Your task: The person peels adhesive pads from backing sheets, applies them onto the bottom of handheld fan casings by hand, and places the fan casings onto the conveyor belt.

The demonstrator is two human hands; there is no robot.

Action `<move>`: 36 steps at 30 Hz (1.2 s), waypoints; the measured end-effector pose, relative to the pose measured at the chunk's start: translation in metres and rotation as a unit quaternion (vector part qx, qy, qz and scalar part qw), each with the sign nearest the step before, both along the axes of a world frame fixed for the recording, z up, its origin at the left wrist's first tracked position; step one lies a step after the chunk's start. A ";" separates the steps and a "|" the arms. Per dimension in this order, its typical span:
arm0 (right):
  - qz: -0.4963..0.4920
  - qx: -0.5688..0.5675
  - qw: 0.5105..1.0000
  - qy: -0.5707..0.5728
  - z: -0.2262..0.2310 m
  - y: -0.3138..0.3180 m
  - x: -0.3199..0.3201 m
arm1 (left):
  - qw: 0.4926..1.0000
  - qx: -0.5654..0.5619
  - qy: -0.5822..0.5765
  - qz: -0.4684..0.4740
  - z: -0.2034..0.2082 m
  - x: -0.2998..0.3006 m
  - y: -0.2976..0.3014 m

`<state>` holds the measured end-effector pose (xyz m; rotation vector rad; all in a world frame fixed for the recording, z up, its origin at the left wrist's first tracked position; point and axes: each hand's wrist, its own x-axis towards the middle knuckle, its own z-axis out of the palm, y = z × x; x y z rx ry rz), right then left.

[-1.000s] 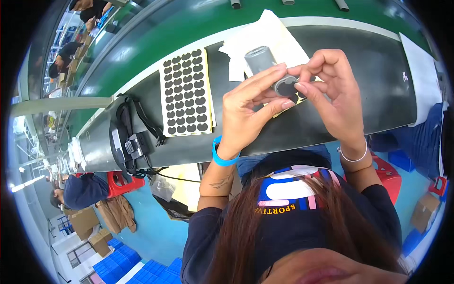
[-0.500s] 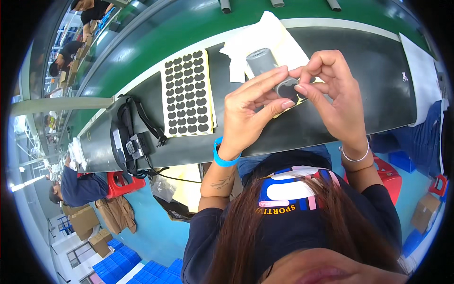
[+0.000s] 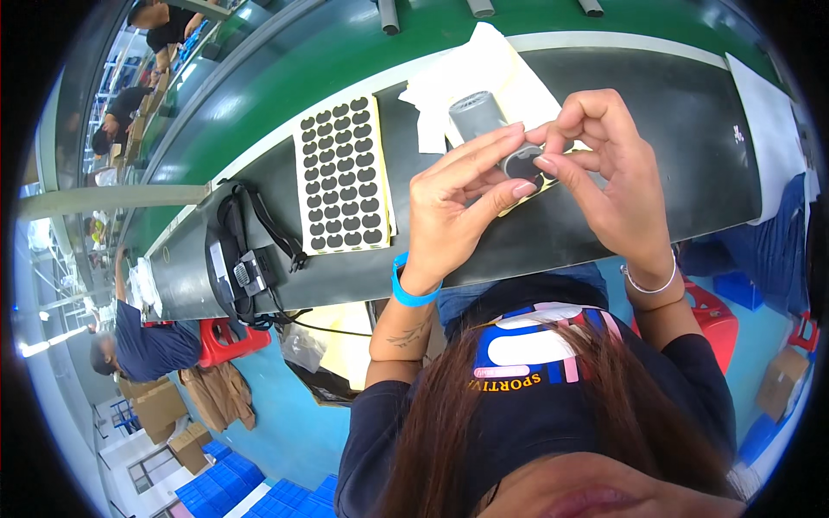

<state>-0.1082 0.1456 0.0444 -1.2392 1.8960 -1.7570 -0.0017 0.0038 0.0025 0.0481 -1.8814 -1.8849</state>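
My left hand [image 3: 462,203] is closed round a small grey part [image 3: 509,161], holding its dark, rounded end face upward between thumb and fingers. A black sticker [image 3: 523,166] seems to cover that face. My right hand [image 3: 609,173] pinches at the face's right edge with thumb and forefinger, the other fingers curled. Just beyond my left fingers is a grey oval tube [image 3: 479,119] on white paper [image 3: 527,86]; whether it joins the held part is hidden. Under my hands, a sheet with black stickers [image 3: 528,197] is partly covered.
A sheet of black stickers [image 3: 344,173] lies left on the dark table [image 3: 432,250]. Farther left sits a black strap [image 3: 229,250] with a small device and cable. Grey tubes [image 3: 481,7] stand on the green belt [image 3: 311,60]. Other people work at the left.
The grey tubes on the green belt have shifted left. My hands keep nearly the same grip, with the right thumb moved slightly over the dark face. A person at the left has raised an arm.
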 end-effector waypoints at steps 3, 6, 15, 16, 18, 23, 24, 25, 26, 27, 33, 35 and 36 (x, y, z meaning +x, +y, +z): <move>0.000 0.003 1.000 0.001 0.000 0.001 0.000 | 1.000 -0.002 -0.006 0.001 0.000 0.000 0.000; -0.004 0.011 1.000 0.003 0.001 0.001 0.002 | 1.000 0.001 0.006 0.002 -0.002 0.000 0.001; -0.028 0.011 0.999 0.033 0.001 0.002 0.008 | 1.000 -0.005 0.008 0.017 -0.002 0.001 0.006; -0.034 0.013 0.999 0.031 0.002 0.002 0.009 | 1.000 -0.005 0.008 0.016 -0.002 0.001 0.006; -0.041 0.016 0.999 0.030 0.001 0.001 0.009 | 1.000 -0.004 0.009 0.015 -0.002 0.001 0.006; -0.069 0.041 0.994 0.076 0.002 -0.001 0.010 | 1.000 -0.011 0.007 0.022 -0.002 0.001 0.006; -0.067 0.041 0.994 0.077 0.003 -0.001 0.009 | 1.000 -0.011 0.008 0.024 -0.003 0.002 0.005; -0.097 0.059 0.980 0.166 0.005 -0.001 0.004 | 0.999 -0.005 0.012 0.030 -0.004 0.004 0.003; -0.125 0.074 0.956 0.255 0.005 -0.002 0.000 | 0.999 0.001 0.017 0.037 -0.004 0.005 0.001; -0.124 0.074 0.955 0.259 0.004 -0.002 -0.007 | 0.999 0.002 0.021 0.038 -0.002 0.006 0.001; 0.171 0.124 0.951 -0.224 -0.040 -0.027 -0.024 | 0.997 0.073 -0.008 0.022 0.003 0.014 -0.003; 0.210 0.110 0.929 -0.285 -0.041 -0.038 -0.013 | 0.998 0.013 -0.008 0.055 -0.004 0.019 -0.005; 0.205 0.099 0.927 -0.298 -0.046 -0.044 -0.008 | 0.998 -0.019 0.000 0.068 -0.006 0.021 -0.006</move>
